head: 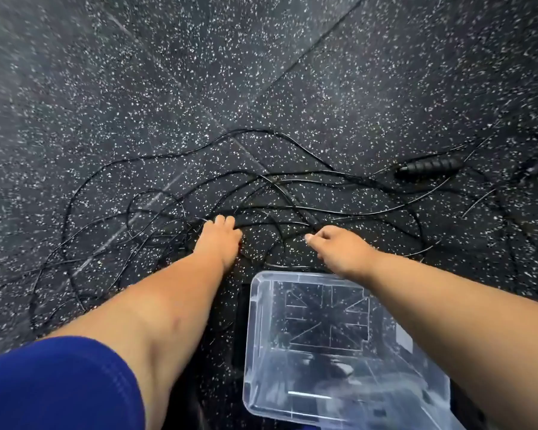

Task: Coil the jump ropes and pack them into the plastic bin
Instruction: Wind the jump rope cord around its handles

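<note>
The floor (261, 72) is dark rubber matting flecked with white and grey specks, with thin straight seams (317, 48) running between its tiles

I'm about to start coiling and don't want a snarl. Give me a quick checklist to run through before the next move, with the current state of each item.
1. Ropes untangled: not ok, strands cross in a loose heap on the floor.
2. Left hand on a strand: cannot tell, its fingers reach into the cords.
3. Right hand has a strand: cannot tell, fingers curled near a cord.
4. Handle located: ok, it lies far right, out of hand.
5. Bin ready: ok, open and holding no rope.
</note>
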Motion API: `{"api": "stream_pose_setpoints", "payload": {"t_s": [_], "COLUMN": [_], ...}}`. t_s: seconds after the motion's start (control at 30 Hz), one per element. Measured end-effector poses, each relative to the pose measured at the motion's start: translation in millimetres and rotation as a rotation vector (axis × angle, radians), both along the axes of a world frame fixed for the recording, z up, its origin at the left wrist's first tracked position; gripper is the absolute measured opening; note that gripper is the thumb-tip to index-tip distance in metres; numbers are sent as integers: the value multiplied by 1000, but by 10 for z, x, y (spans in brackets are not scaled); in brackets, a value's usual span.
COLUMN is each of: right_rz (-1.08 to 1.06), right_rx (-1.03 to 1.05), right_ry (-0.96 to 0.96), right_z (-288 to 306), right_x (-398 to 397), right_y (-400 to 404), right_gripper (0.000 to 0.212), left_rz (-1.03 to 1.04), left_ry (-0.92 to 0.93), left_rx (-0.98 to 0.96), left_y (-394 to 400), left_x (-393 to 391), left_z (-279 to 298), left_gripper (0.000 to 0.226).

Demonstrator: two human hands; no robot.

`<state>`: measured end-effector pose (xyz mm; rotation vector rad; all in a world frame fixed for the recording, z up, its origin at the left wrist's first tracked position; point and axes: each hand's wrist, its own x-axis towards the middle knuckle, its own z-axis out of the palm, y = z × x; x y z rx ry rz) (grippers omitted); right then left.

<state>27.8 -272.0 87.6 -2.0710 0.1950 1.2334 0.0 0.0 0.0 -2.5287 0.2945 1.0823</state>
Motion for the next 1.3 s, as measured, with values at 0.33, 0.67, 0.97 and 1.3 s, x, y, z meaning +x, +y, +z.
{"api": "stream_pose_setpoints", "payload": {"t_s": [0.33, 0.67, 0.97, 1.3], "right_rz": [40, -40, -83, -31], "right_rx": [30, 39, 57, 14], "right_ry": [-146, -192, -193, -269], "right_z": [498, 802, 746, 851], "right_x": [-25, -411, -430, -347], "right_y": [86, -56, -5, 85], "right_gripper": [30, 30, 29, 24], "left_rz": [-165, 230, 672, 1157], "left_ry": [193, 242, 210, -174], "left_rx": [117, 84, -27, -792], "left_y": [427, 312, 697, 9], "left_x": [-254, -527, -650, -124], "left_z": [295, 255, -273, 978], "left_gripper": [61, 62, 64, 37]}}
